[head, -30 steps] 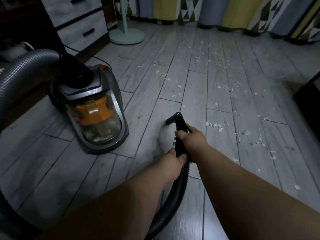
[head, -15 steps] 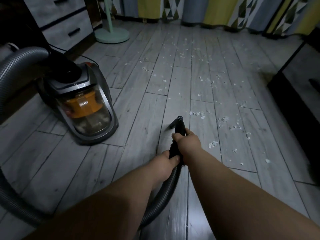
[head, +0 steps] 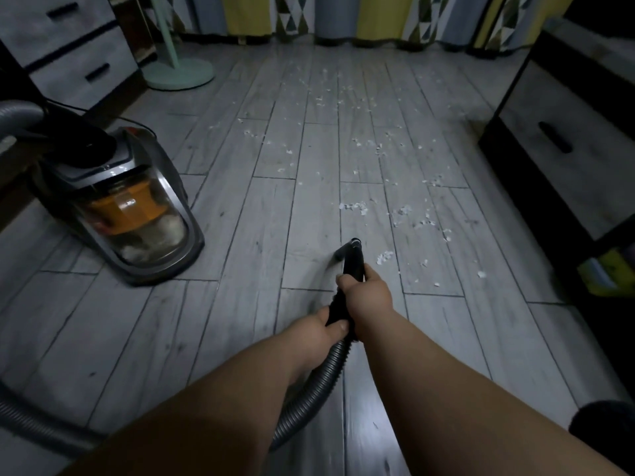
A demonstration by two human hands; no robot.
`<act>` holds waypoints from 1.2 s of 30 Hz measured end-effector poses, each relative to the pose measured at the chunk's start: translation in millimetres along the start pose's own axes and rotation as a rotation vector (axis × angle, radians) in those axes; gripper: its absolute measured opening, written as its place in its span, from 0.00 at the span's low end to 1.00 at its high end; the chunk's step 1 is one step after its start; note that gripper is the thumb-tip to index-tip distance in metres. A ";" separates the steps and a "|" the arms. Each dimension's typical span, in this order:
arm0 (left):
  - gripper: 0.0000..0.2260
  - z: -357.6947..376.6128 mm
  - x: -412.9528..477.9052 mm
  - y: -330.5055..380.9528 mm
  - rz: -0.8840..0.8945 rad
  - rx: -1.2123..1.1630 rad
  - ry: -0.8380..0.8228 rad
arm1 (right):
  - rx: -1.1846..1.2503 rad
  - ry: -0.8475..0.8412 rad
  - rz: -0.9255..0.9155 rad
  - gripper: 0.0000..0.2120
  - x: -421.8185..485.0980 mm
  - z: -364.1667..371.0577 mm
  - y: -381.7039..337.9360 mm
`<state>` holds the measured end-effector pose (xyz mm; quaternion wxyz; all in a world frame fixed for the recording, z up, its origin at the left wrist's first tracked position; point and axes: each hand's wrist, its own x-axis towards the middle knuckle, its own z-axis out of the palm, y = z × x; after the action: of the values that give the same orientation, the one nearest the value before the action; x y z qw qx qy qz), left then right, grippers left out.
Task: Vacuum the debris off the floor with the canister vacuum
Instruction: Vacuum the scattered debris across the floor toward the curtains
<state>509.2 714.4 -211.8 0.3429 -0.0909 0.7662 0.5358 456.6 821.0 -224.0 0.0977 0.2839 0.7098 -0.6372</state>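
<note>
A grey canister vacuum (head: pixel 127 207) with an orange, clear-fronted bin stands on the floor at the left. Its ribbed grey hose (head: pixel 311 393) curves from the lower left up to a black handle and nozzle (head: pixel 352 254). My right hand (head: pixel 367 292) grips the black handle near the nozzle. My left hand (head: pixel 318 329) grips it just behind, where the hose joins. The nozzle tip sits low over the grey plank floor, just left of white scraps of debris (head: pixel 385 257). More debris (head: pixel 357 207) is scattered ahead and to the right.
A grey drawer unit (head: pixel 72 53) and a mint round fan base (head: pixel 178 75) stand at the back left. A dark cabinet with a drawer (head: pixel 563 146) lines the right side. Patterned curtains (head: pixel 343 15) hang at the far end. A power cord (head: pixel 62 106) runs behind the vacuum.
The view has swung right and back, so the vacuum sits further left and the right cabinet has come into view. Both hands keep their grip, and the nozzle is now nearer the debris on the right.
</note>
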 end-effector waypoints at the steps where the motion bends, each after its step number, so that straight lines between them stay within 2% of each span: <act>1: 0.20 5.5 -1.4 -0.1 0.001 0.001 -0.008 | 0.002 0.008 -0.001 0.21 -2.0 -5.3 2.7; 9: 0.20 39.6 -2.1 8.8 0.014 0.033 -0.049 | 0.034 0.067 0.010 0.17 -7.0 -48.2 12.8; 25: 0.21 67.0 1.4 14.7 0.016 0.089 -0.079 | 0.080 0.102 0.016 0.18 -10.7 -75.8 21.0; 29: 0.21 69.6 1.3 14.7 0.015 0.099 -0.075 | 0.091 0.120 0.016 0.13 -12.1 -79.8 21.7; 33: 0.21 71.4 -0.6 14.9 0.025 0.129 -0.062 | 0.116 0.122 0.024 0.18 -15.6 -82.5 23.9; 36: 0.21 73.5 -1.2 14.7 0.034 0.176 -0.070 | 0.151 0.130 0.042 0.14 -19.3 -87.3 27.9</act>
<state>534.1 785.0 -213.9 0.3670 -0.0285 0.7992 0.4752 506.7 900.1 -223.3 0.0431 0.3460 0.6586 -0.6668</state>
